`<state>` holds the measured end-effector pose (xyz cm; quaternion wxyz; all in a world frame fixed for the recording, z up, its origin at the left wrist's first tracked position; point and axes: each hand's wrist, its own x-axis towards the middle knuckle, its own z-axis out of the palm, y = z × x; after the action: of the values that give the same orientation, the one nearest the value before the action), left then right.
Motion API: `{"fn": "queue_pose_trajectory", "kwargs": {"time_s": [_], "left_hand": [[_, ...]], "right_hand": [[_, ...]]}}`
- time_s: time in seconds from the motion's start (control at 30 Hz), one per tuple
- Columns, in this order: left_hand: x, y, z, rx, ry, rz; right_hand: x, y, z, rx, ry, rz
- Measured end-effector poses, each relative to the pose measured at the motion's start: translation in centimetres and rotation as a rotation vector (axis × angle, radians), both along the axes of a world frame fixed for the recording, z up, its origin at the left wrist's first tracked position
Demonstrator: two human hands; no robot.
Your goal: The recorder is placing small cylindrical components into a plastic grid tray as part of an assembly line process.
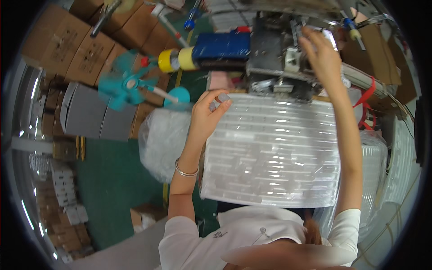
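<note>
My left hand [206,116] is closed, pinching a small greyish, see-through piece [223,97] between thumb and fingers, just beyond the far left corner of the tray. My right hand [325,58] reaches over the metal bench machine [270,47], its fingers stretched out and apart beside a small metal block [292,59] on the machine. Whether the fingertips touch the machine cannot be made out. In front of me lies a white ribbed tray [270,198] with rows of clear, shiny pieces, too blurred to tell apart.
A blue motor housing [222,46] with a yellow end juts left from the machine. Left of it stands a teal fan [130,84]. A clear plastic bag [164,139] sits left of the tray. Cardboard boxes [58,42] are stacked at far left; more wrapped trays [373,166] lie on the right.
</note>
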<state>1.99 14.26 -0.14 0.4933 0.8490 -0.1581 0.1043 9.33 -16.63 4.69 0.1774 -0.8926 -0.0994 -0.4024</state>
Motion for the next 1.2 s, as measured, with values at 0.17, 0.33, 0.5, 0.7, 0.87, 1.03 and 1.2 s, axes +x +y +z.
{"fn": "queue_pose_trajectory", "kwargs": {"time_s": [0.17,0.33,0.5,0.7,0.87,1.03,1.2], "left_hand": [[-4.1,2.2,-2.1,0.250,0.239,0.108],[-4.9,0.4,-5.3,0.708,-0.017,-0.191],[-5.4,0.5,-5.8,0.913,-0.071,-0.238],[-5.9,-2.0,-5.0,0.683,-0.064,-0.132],[-4.7,-2.9,-7.7,0.689,-0.108,-0.471],[-4.7,-1.1,-7.0,0.700,-0.150,-0.491],[-4.2,-2.5,-3.6,0.600,-0.082,-0.484]], "right_hand": [[-5.4,2.3,-2.1,0.237,-0.123,0.206],[-12.0,8.6,-7.1,-0.033,0.482,0.606],[-14.1,9.2,-12.2,-0.468,0.567,0.604],[-13.6,8.7,-8.9,0.174,0.579,0.558],[-12.9,5.2,-5.3,0.378,0.392,0.419],[-14.5,-0.7,-6.1,0.591,0.544,0.346],[-15.2,-4.5,-5.4,0.680,0.603,0.268]]}}
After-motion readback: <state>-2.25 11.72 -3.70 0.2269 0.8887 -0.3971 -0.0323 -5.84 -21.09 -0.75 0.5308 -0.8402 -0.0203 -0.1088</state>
